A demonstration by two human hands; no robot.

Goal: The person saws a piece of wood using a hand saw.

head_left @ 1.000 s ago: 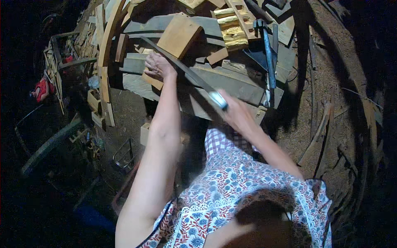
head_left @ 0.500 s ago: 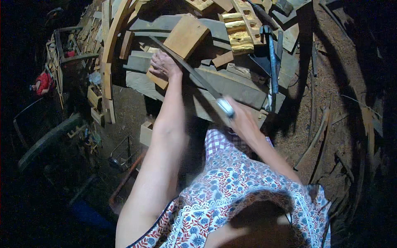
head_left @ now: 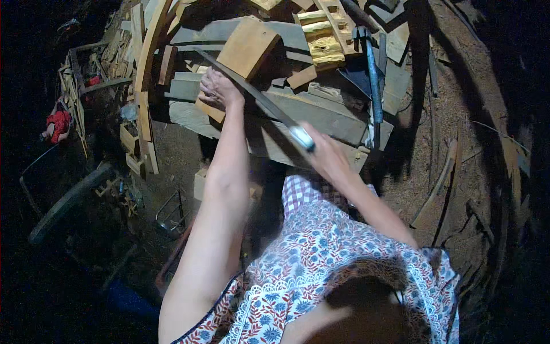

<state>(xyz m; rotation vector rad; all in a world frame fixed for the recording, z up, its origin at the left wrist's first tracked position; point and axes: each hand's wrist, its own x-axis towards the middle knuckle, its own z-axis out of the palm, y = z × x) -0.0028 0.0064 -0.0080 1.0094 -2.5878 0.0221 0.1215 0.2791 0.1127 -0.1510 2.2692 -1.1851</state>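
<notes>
In my right hand (head_left: 325, 152) is the pale, smeared handle of a handsaw (head_left: 264, 104). Its long, narrow blade slants up and left across the bench, passing just right of my left hand (head_left: 222, 92). The fingers of that hand are curled over a light brown piece of wood (head_left: 209, 110), pressing it against the bench. Much of the piece is hidden under the hand. A thick square wooden block (head_left: 247, 46) lies just beyond the blade, and whether the two touch I cannot tell.
Grey planks form the low bench (head_left: 309, 117). On its right side lie a blue-handled tool (head_left: 373, 80), a small wood offcut (head_left: 302, 76) and a notched yellowish piece (head_left: 324, 45). Curved wood strips (head_left: 438, 183) litter the ground at right. Far left, a person in red (head_left: 58, 125) is visible.
My right hand and the saw have shifted slightly up and left in the picture. The bench and my left hand shift similarly, as the view has moved a little.
</notes>
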